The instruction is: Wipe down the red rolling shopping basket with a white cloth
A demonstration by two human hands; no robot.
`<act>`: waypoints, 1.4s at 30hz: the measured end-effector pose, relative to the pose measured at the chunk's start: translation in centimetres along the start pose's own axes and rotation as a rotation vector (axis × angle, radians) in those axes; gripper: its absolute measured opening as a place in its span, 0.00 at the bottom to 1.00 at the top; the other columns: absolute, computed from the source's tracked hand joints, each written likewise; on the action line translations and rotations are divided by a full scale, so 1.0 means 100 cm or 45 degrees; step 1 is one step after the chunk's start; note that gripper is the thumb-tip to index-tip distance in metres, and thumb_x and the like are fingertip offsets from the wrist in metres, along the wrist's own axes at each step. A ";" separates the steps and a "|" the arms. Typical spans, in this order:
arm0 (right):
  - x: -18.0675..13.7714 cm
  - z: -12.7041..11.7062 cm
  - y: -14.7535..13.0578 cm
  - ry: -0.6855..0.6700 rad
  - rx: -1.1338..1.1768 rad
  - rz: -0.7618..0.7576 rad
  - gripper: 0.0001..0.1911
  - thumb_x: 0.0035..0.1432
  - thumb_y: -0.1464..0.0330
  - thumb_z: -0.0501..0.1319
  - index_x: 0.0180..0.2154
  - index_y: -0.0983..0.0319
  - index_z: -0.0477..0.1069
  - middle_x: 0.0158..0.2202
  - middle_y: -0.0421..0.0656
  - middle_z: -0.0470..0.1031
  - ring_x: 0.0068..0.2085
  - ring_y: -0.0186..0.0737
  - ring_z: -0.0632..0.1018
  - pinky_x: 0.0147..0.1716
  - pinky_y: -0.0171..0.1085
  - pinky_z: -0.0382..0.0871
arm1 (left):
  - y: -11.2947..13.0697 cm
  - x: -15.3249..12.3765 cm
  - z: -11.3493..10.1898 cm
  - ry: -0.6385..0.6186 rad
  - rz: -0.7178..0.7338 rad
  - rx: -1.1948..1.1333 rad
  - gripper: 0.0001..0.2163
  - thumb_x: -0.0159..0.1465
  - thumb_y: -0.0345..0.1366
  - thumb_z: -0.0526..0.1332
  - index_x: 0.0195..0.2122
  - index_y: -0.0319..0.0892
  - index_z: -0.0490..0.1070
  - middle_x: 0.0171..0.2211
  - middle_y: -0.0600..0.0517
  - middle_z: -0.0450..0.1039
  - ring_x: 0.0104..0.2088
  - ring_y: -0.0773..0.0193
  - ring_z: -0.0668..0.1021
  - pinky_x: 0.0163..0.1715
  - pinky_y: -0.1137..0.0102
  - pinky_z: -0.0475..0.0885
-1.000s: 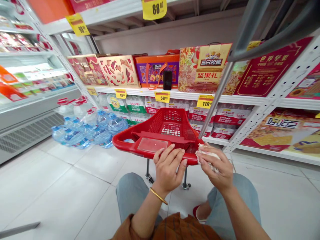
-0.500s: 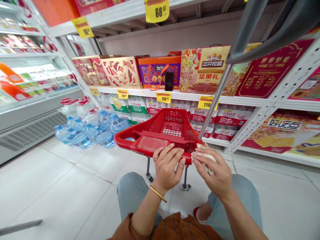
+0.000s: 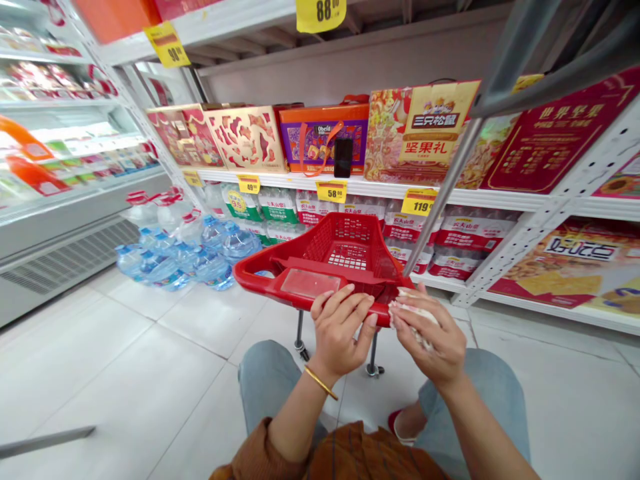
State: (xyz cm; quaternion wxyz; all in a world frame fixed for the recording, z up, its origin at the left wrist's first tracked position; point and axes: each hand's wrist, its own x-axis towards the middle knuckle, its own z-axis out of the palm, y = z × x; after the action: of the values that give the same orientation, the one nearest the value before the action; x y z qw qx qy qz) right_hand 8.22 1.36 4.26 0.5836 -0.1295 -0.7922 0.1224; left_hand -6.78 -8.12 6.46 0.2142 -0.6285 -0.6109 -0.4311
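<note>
A red plastic shopping cart (image 3: 270, 283) with a mesh basket stands in front of my knees. My left hand (image 3: 345, 330) is closed over the cart's front rim, fingers on top, beside a clear flat panel (image 3: 310, 283) set into it. My right hand (image 3: 435, 337) grips a crumpled white cloth (image 3: 419, 308) with reddish marks and presses it against the right corner of the rim. Part of the cloth is hidden under my fingers. A grey metal pole (image 3: 445, 193) rises just beyond that corner.
Behind the cart, a white shelf (image 3: 370, 187) carries gift boxes (image 3: 423, 133), a black phone (image 3: 343, 158) and packed water bottles (image 3: 463, 230). Large water jugs (image 3: 200, 250) sit on the floor at left, near a refrigerated case (image 3: 80, 250). A grey bar (image 3: 47, 441) juts in at lower left.
The whole view has shifted slightly, so the cart and both hands appear a little farther right. My right hand stays at the rim's corner with the cloth, and my left hand keeps its hold.
</note>
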 end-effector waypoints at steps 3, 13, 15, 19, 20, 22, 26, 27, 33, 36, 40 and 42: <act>0.003 0.000 0.002 0.047 0.065 0.076 0.16 0.53 0.78 0.65 0.43 0.56 0.76 0.40 0.45 0.77 0.45 0.45 0.79 0.52 0.54 0.72 | -0.001 0.000 0.001 -0.002 -0.008 -0.002 0.10 0.64 0.35 0.57 0.45 0.45 0.74 0.41 0.53 0.80 0.49 0.59 0.76 0.53 0.61 0.56; 0.014 -0.005 0.015 0.107 0.092 0.370 0.05 0.58 0.70 0.63 0.34 0.59 0.78 0.35 0.45 0.78 0.39 0.42 0.80 0.40 0.42 0.78 | -0.003 0.001 -0.001 0.000 -0.017 -0.010 0.09 0.63 0.35 0.57 0.43 0.47 0.75 0.40 0.54 0.80 0.49 0.60 0.77 0.53 0.62 0.57; 0.014 -0.006 0.010 0.119 0.041 0.415 0.04 0.58 0.69 0.63 0.35 0.59 0.78 0.35 0.45 0.78 0.38 0.42 0.80 0.39 0.42 0.78 | -0.003 0.002 -0.002 -0.003 -0.018 -0.006 0.10 0.64 0.35 0.57 0.43 0.47 0.75 0.39 0.54 0.80 0.48 0.60 0.77 0.53 0.62 0.57; 0.011 -0.004 -0.011 0.087 -0.070 0.266 0.09 0.56 0.72 0.64 0.40 0.57 0.77 0.39 0.45 0.78 0.43 0.43 0.79 0.48 0.48 0.75 | -0.003 0.001 -0.003 -0.002 -0.011 -0.026 0.09 0.63 0.34 0.58 0.43 0.46 0.75 0.40 0.54 0.80 0.49 0.60 0.76 0.53 0.61 0.56; 0.010 -0.002 -0.017 0.023 -0.082 0.173 0.11 0.55 0.73 0.64 0.41 0.57 0.76 0.40 0.45 0.78 0.45 0.44 0.78 0.50 0.50 0.74 | -0.003 0.001 -0.003 -0.004 -0.010 -0.028 0.09 0.63 0.34 0.58 0.42 0.46 0.75 0.40 0.54 0.80 0.49 0.60 0.76 0.53 0.61 0.57; 0.010 0.001 -0.025 -0.092 -0.118 -0.009 0.14 0.53 0.74 0.65 0.43 0.57 0.75 0.42 0.46 0.78 0.48 0.46 0.78 0.52 0.52 0.73 | -0.003 0.001 -0.003 -0.011 -0.010 -0.026 0.09 0.63 0.34 0.58 0.42 0.46 0.75 0.39 0.54 0.80 0.48 0.60 0.77 0.52 0.61 0.57; 0.009 0.006 -0.022 -0.087 -0.174 -0.160 0.17 0.51 0.74 0.66 0.44 0.57 0.75 0.41 0.46 0.78 0.46 0.45 0.78 0.49 0.50 0.74 | -0.003 0.001 -0.004 -0.001 -0.010 -0.022 0.10 0.64 0.35 0.57 0.42 0.47 0.76 0.39 0.53 0.81 0.48 0.60 0.77 0.52 0.61 0.58; 0.008 0.006 -0.019 -0.079 -0.156 -0.152 0.16 0.51 0.74 0.66 0.44 0.56 0.75 0.40 0.45 0.78 0.45 0.44 0.79 0.49 0.50 0.74 | -0.003 0.001 -0.004 0.000 -0.010 -0.021 0.10 0.64 0.35 0.57 0.43 0.47 0.76 0.39 0.53 0.81 0.47 0.60 0.77 0.52 0.61 0.58; 0.007 -0.001 -0.002 -0.027 -0.004 0.011 0.12 0.53 0.73 0.64 0.40 0.56 0.76 0.37 0.44 0.78 0.41 0.43 0.79 0.43 0.48 0.76 | -0.004 0.001 -0.005 -0.009 -0.016 -0.018 0.10 0.63 0.35 0.57 0.43 0.47 0.76 0.39 0.52 0.81 0.47 0.59 0.77 0.53 0.61 0.58; 0.009 -0.004 0.006 0.022 0.046 0.125 0.08 0.55 0.73 0.63 0.37 0.56 0.77 0.35 0.43 0.78 0.39 0.43 0.78 0.40 0.45 0.75 | -0.003 0.001 -0.006 0.001 -0.021 -0.022 0.10 0.63 0.35 0.57 0.42 0.47 0.76 0.39 0.53 0.81 0.47 0.59 0.77 0.52 0.61 0.58; 0.010 -0.005 0.018 0.061 0.119 0.251 0.07 0.58 0.72 0.61 0.35 0.57 0.78 0.33 0.43 0.78 0.38 0.41 0.77 0.39 0.44 0.73 | -0.004 0.001 -0.009 0.003 -0.022 -0.029 0.10 0.63 0.35 0.57 0.41 0.47 0.76 0.38 0.53 0.81 0.46 0.59 0.77 0.51 0.60 0.59; 0.010 -0.004 0.023 0.049 0.165 0.276 0.07 0.58 0.72 0.61 0.35 0.57 0.78 0.33 0.43 0.77 0.39 0.42 0.77 0.40 0.44 0.73 | -0.004 0.001 -0.011 0.007 -0.024 -0.039 0.10 0.63 0.34 0.57 0.41 0.47 0.76 0.38 0.54 0.81 0.46 0.58 0.77 0.50 0.60 0.59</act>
State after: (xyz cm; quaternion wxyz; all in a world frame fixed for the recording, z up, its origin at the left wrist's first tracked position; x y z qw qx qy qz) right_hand 8.48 3.90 4.42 0.5892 -0.1788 -0.7526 0.2334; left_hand -7.52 -8.90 6.98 0.2021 -0.6248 -0.6096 -0.4440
